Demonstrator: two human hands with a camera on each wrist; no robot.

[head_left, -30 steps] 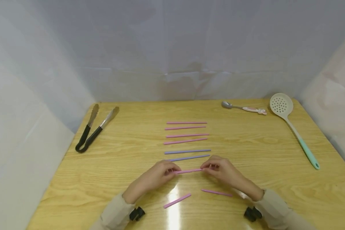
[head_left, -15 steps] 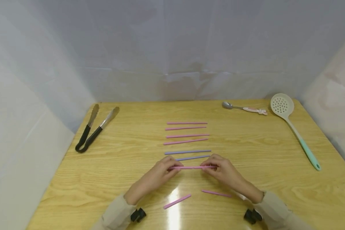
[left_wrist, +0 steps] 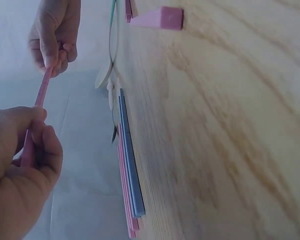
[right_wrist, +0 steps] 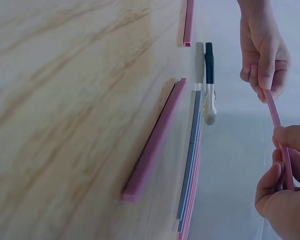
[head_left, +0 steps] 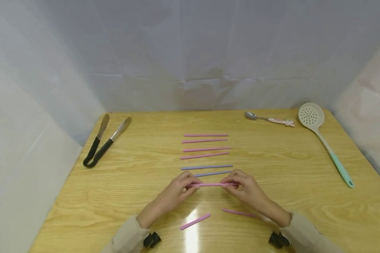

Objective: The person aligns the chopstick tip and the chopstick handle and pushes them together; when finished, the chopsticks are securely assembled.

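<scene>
A pink chopstick [head_left: 211, 184] is held level between both hands, over the table near its front. My left hand [head_left: 178, 190] pinches its left part between thumb and fingers. The right part is pinched by my right hand [head_left: 248, 191]. A faint seam shows across the middle of this chopstick [right_wrist: 275, 116] in the right wrist view. Just beyond the hands lie two blue chopsticks [head_left: 207, 167], the nearer one partly hidden by the left hand. Nearer the body rest two short pink chopstick pieces, one at left [head_left: 195, 222] and one at right [head_left: 237, 212].
Several pink chopsticks [head_left: 206, 135] lie in parallel rows beyond the blue ones. Black-handled tongs [head_left: 98, 151] are at the far left of the wooden table [head_left: 145, 140]. A spoon [head_left: 269, 119] and a slotted skimmer [head_left: 324, 140] lie at the far right, before white sheeting.
Both hands have moved slightly away from the body with the pink chopstick. It was a little tilted and now lies level, with more of its length showing over the right hand's fingers.
</scene>
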